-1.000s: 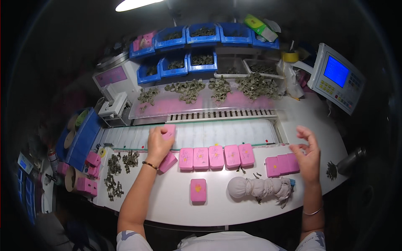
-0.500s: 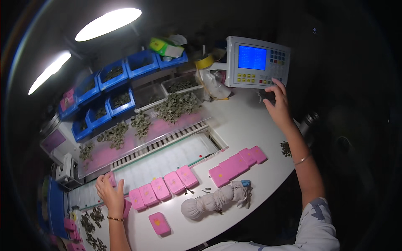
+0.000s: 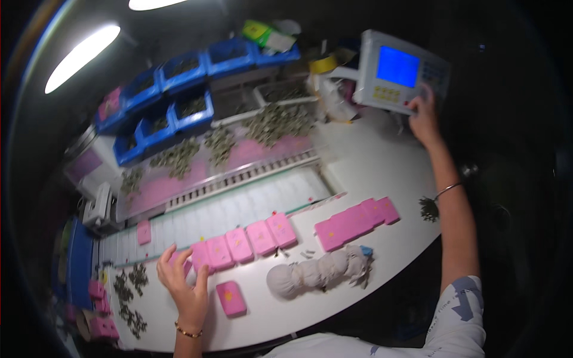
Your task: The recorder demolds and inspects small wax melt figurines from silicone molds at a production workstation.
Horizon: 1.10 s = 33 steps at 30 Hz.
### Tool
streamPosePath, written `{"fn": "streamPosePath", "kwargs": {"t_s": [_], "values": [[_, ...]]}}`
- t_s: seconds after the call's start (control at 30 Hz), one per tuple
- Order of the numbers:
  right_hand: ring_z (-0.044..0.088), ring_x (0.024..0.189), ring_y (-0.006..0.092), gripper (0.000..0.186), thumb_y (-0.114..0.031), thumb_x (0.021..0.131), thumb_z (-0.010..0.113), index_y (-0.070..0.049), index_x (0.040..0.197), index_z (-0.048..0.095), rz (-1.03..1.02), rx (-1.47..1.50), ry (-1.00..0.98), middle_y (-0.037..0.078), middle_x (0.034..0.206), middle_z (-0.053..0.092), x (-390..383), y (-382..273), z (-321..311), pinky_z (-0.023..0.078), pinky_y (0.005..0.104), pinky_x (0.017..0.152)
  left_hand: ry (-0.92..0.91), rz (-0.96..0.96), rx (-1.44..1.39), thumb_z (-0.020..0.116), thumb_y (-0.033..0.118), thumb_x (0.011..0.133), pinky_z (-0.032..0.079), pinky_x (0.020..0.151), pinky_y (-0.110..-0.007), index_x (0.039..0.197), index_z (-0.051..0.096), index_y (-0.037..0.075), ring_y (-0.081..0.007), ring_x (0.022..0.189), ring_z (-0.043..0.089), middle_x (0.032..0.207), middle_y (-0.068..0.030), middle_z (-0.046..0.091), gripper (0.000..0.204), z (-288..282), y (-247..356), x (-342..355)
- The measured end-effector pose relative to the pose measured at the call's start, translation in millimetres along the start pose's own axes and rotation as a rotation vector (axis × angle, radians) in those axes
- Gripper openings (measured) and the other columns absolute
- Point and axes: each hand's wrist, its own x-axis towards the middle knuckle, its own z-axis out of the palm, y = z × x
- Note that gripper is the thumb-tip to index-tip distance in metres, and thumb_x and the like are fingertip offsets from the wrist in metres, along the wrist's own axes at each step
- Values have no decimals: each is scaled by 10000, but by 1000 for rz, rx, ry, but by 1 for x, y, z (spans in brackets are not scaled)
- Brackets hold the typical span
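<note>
So the right hand [image 3: 424, 116] is stretched way out to the grey control box [image 3: 401, 73] at the far right of the table, fingertips up against the keypad area beside its blue screen. It isn't gripping anything, just touching the panel with the fingers pointed forward; how much the fingers are spread I can't really tell at this blur. A thin bracelet sits on that forearm.

Left hand [image 3: 182, 280] hovers over the white table [image 3: 370, 173] with the fingers fanned wide open, palm facing down-ish, holding nothing. Its fingertips are right next to the left end of a row of pink cases [image 3: 242, 246], maybe just brushing the first one, hard to say. That row is five or so flat rounded pink rectangles lying side by side along the edge of the white conveyor strip [image 3: 239, 212], each with a little yellow mark on top. One more single pink case [image 3: 231, 298] lies alone just right of the left wrist, closer to the table edge. Another group of pink cases [image 3: 357, 218] sits further right, well apart from both hands.

A knotted grey cloth bundle [image 3: 316, 271] lies in front of the two pink rows. Small dark metal parts [image 3: 128, 286] are scattered left of the left hand, and blue bins [image 3: 179, 107] sit at the back.
</note>
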Motion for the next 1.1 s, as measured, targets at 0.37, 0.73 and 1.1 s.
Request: {"fn": "streamPosePath", "kwargs": {"t_s": [0.37, 0.73, 1.1], "values": [[382, 1416, 388, 183, 81, 782, 616, -59, 883, 555, -42, -35, -127, 195, 1449, 446, 16, 46, -4, 373, 445, 1100, -60, 15, -136, 800, 132, 780, 387, 1003, -424, 1198, 614, 18, -319, 1152, 485, 1239, -172, 523, 471, -19, 3, -53], [518, 1214, 194, 604, 7, 815, 670, -101, 1390, 521, 172, 640, -362, 58, 1407, 533, -74, -215, -86, 450, 291, 868, -249, 8, -227, 849, 146, 728, 497, 912, -413, 1256, 500, 20, -325, 1095, 554, 1197, -196, 529, 645, 5, 2, -80], [495, 1250, 218, 804, -254, 982, 659, -37, 1575, 161, 851, 1940, -1076, 142, 1460, 385, -213, -403, -131, 452, 375, 1028, -242, -265, -1017, 776, -13, 802, 469, 974, -314, 1132, 536, 32, -186, 1072, 571, 1171, -117, 531, 411, -8, 61, -79]]}}
